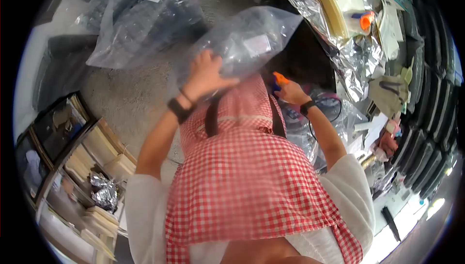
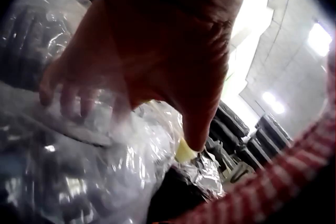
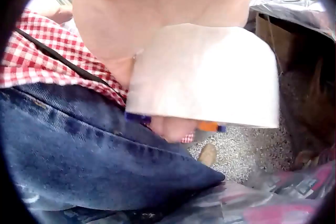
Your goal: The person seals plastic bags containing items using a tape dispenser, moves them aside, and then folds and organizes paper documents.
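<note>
watching from afar, i have the left hand (image 1: pixel 206 76) with fingers spread over the near end of a clear plastic bag (image 1: pixel 232 31); whether the fingertips press it, i cannot tell. that bag bears a white label (image 1: pixel 258 44) and lies just beyond the checked apron (image 1: pixel 242 167), near a larger bag (image 1: pixel 140 29). my right hand (image 1: pixel 292 93) grips an orange-and-blue tool (image 1: pixel 279 78), its fingers mostly covered by a white flap (image 3: pixel 205 77) in the right wrist view.

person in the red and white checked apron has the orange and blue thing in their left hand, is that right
Not quite: the orange and blue thing is in the right hand, as the head view shows. The checked apron is as you say.
</note>
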`<state>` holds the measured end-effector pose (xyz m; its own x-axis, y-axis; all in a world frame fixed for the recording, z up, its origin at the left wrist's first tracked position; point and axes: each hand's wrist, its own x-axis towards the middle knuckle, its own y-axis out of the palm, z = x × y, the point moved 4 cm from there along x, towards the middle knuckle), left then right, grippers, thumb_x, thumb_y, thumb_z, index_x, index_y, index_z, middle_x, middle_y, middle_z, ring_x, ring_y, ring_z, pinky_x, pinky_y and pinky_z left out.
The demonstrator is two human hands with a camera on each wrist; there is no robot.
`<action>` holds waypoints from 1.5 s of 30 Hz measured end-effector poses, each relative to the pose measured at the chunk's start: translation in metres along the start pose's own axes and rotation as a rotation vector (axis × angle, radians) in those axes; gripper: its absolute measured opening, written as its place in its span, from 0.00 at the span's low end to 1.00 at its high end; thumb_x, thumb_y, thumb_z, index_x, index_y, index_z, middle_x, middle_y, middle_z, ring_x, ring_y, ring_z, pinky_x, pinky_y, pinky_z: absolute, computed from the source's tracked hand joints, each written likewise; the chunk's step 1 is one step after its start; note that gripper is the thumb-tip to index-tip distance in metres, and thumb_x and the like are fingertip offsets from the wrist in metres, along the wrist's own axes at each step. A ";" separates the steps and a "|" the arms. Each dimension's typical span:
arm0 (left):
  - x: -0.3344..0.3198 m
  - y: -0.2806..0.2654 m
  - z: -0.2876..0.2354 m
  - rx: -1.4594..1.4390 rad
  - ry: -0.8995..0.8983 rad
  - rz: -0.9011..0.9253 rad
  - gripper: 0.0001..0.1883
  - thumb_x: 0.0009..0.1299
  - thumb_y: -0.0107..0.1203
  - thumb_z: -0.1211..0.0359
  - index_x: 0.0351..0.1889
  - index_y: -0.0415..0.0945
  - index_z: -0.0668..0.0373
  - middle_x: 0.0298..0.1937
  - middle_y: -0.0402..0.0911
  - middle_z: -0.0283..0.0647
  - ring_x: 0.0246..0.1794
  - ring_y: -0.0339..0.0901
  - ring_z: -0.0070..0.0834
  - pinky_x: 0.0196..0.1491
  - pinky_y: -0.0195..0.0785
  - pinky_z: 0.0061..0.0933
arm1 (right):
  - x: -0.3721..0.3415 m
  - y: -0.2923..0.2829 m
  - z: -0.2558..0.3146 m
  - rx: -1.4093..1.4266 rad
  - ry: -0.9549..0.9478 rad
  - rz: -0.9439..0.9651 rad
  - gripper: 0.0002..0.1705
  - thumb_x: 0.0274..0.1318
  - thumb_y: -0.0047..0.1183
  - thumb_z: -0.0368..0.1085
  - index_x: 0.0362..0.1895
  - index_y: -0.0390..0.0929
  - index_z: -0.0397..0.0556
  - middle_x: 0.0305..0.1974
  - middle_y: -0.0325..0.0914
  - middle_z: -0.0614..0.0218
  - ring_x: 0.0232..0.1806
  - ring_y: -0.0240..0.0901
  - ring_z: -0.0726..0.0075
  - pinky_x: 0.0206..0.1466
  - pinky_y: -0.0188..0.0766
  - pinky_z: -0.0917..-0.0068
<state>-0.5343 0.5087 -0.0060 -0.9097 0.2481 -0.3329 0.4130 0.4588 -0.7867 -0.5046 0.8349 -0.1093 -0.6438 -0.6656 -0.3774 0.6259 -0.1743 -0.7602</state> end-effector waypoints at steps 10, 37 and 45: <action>-0.054 0.038 -0.002 0.170 -0.103 -0.247 0.30 0.52 0.66 0.53 0.49 0.71 0.58 0.64 0.57 0.53 0.66 0.54 0.53 0.60 0.45 0.63 | 0.018 -0.144 0.069 0.318 0.234 0.418 0.23 0.53 0.53 0.50 0.41 0.76 0.41 0.29 0.77 0.48 0.32 0.76 0.49 0.37 0.71 0.66; -0.094 -0.033 0.042 0.490 0.191 -0.012 0.14 0.58 0.53 0.74 0.42 0.76 0.53 0.40 0.76 0.33 0.52 0.69 0.29 0.62 0.51 0.50 | 0.148 -0.113 0.108 -0.450 -0.367 -0.588 0.18 0.53 0.55 0.47 0.28 0.64 0.48 0.15 0.70 0.65 0.20 0.70 0.60 0.29 0.64 0.68; -0.084 0.024 0.016 0.374 0.174 -0.158 0.22 0.59 0.57 0.64 0.51 0.72 0.60 0.53 0.73 0.41 0.59 0.66 0.32 0.55 0.59 0.46 | 0.157 -0.117 0.106 -0.455 -0.358 -0.667 0.17 0.53 0.56 0.45 0.27 0.64 0.49 0.16 0.70 0.66 0.20 0.71 0.62 0.30 0.65 0.70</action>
<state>-0.4487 0.4853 -0.0049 -0.9264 0.3547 -0.1261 0.1967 0.1705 -0.9655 -0.6329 0.6742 -0.0236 -0.5879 -0.7293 0.3501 -0.1160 -0.3523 -0.9287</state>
